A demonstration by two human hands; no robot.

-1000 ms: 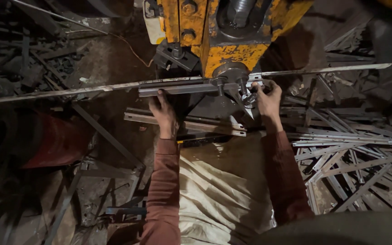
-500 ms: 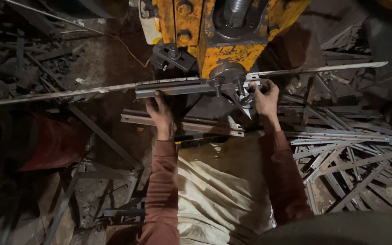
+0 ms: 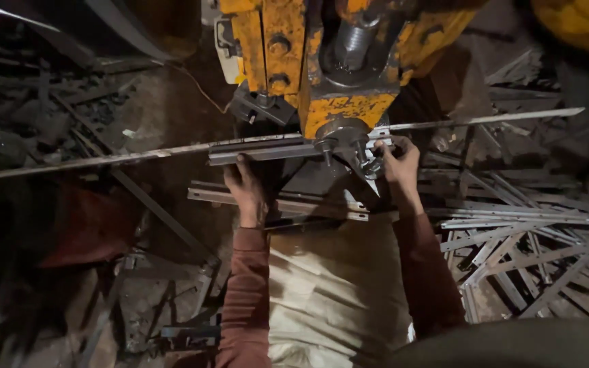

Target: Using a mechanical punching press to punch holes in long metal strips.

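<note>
Head view: long metal strip [image 3: 138, 156] lay crosswise under the yellow press [image 3: 335, 75], its long axis running left to right. Left hand [image 3: 245, 187] sat just below it, fingers curled up onto the guide bar [image 3: 257, 148]. Right hand [image 3: 398, 163] was nearer the die, fingers pinching the strip's edge. Cut strips [image 3: 519, 232] lay heaped at right.

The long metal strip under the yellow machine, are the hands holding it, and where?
Both hands are on the long metal strip, close to the yellow machine: the left hand just left of it, the right hand just right. Their exact grip is unclear.
</note>
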